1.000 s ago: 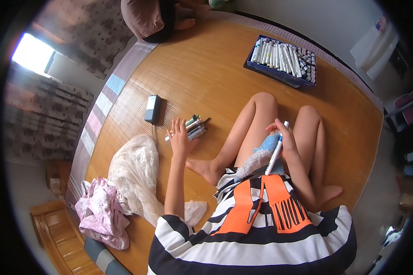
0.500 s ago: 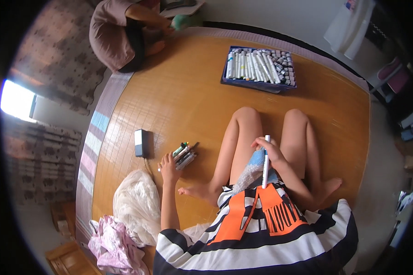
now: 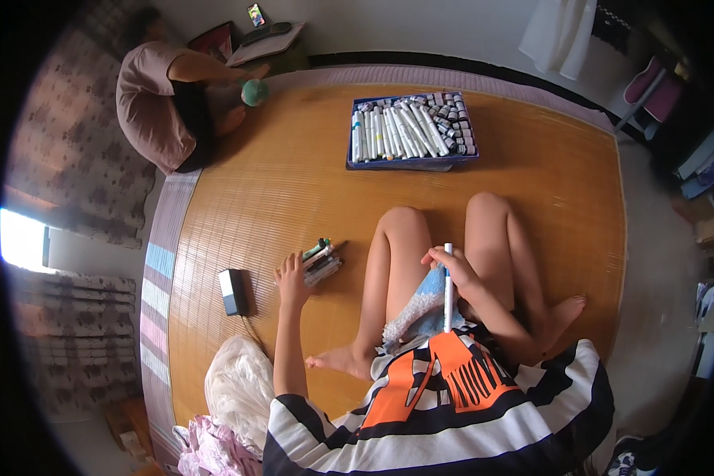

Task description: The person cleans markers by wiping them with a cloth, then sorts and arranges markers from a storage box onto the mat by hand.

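The left hand's [image 3: 293, 282] palm is hidden beside one pen pile [image 3: 322, 266], so I can't tell whether it grips anything. The right hand [image 3: 463, 276] holds one white marker [image 3: 448, 305] at the lap; one marker box [image 3: 404, 164] sits beyond the knees.

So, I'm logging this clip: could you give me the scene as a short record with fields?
Left hand: at the pen pile; grip unclear
Right hand: holding a white marker
Lap: fluffy blue-and-grey cloth
Ahead: blue box packed with white markers
Left on mat: black-and-white device with a cord
Lower left: white cloth, pink cloth
Upper left: another person, seated, green object by their hand
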Motion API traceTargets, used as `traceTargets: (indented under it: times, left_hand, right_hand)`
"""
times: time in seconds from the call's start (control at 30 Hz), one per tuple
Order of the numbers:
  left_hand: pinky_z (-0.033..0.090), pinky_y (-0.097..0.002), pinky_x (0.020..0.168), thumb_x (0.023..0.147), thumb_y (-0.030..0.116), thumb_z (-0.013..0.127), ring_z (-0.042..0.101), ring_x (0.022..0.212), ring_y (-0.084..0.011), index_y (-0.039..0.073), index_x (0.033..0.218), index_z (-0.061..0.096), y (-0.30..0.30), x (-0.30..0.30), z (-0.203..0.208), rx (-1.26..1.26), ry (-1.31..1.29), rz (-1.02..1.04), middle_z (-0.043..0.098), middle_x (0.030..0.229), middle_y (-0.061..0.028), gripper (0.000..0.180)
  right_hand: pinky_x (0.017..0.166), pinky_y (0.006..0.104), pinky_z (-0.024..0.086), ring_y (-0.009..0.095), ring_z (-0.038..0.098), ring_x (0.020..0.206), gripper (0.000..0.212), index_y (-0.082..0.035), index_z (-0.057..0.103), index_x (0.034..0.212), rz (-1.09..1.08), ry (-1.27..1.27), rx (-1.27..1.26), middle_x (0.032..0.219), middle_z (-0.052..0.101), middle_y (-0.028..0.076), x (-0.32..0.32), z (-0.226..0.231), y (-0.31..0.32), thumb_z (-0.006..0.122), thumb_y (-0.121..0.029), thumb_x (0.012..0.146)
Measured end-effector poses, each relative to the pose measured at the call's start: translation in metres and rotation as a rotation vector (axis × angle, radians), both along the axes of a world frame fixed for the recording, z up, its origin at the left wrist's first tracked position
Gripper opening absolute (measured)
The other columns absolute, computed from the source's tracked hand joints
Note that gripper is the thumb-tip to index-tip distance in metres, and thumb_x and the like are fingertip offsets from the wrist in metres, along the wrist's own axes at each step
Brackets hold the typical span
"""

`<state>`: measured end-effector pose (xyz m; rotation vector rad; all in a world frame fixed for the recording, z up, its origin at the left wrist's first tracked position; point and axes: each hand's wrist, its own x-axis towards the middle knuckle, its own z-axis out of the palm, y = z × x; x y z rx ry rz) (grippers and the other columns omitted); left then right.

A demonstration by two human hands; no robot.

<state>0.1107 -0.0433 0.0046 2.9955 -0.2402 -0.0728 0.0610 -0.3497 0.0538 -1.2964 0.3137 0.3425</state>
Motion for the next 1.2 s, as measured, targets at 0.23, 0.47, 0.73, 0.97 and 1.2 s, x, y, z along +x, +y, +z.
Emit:
traceTargets:
  times: [0.23,0.47,0.73,0.97,1.2]
  left_hand:
    - [0.020,-0.0466,0.084,0.046,0.020,0.067,0.027,0.105,-0.0226,0.011,0.111,0.025,-0.025,0.046,-0.002,0.136,0.086,-0.102,0.031,0.111,-0.0081,0.078]
    - [0.021,-0.0469,0.083,0.044,0.022,0.068,0.027,0.104,-0.0222,0.011,0.111,0.026,-0.069,0.082,0.005,0.113,0.086,-0.203,0.031,0.111,-0.0078,0.080]
    - [0.021,-0.0464,0.082,0.040,0.024,0.069,0.029,0.103,-0.0220,0.012,0.110,0.028,-0.068,0.097,0.010,0.084,0.110,-0.246,0.033,0.109,-0.0069,0.082]
    - [0.020,-0.0483,0.082,0.041,0.025,0.069,0.030,0.102,-0.0227,0.011,0.108,0.029,-0.056,0.105,0.005,0.084,0.080,-0.215,0.034,0.108,-0.0070,0.080]
    - [0.020,-0.0492,0.082,0.039,0.022,0.069,0.030,0.102,-0.0231,0.011,0.108,0.030,-0.035,0.135,0.001,0.031,0.075,-0.118,0.034,0.108,-0.0074,0.081]
  right_hand:
    - [0.047,0.0166,0.029,0.005,0.038,0.051,0.023,-0.003,0.052,0.063,-0.017,-0.024,0.024,0.052,0.040,-0.001,0.000,-0.008,-0.002,0.043,-0.023,0.072]
    - [0.047,0.0179,0.029,0.006,0.038,0.050,0.023,-0.003,0.052,0.064,-0.077,0.010,0.025,0.052,0.040,-0.001,-0.001,-0.002,-0.020,0.043,-0.023,0.071]
    - [0.049,0.0183,0.030,0.007,0.039,0.052,0.023,-0.002,0.052,0.065,-0.085,0.068,0.024,0.053,0.041,0.000,0.007,-0.005,-0.021,0.044,-0.022,0.071]
    - [0.048,0.0179,0.031,0.007,0.038,0.052,0.024,-0.003,0.053,0.063,-0.101,0.098,0.012,0.053,0.041,-0.001,0.010,-0.019,-0.019,0.045,-0.024,0.071]
    - [0.047,0.0180,0.032,0.007,0.040,0.050,0.024,-0.003,0.053,0.064,-0.099,0.141,0.027,0.053,0.042,0.000,0.019,-0.028,-0.021,0.044,-0.023,0.071]
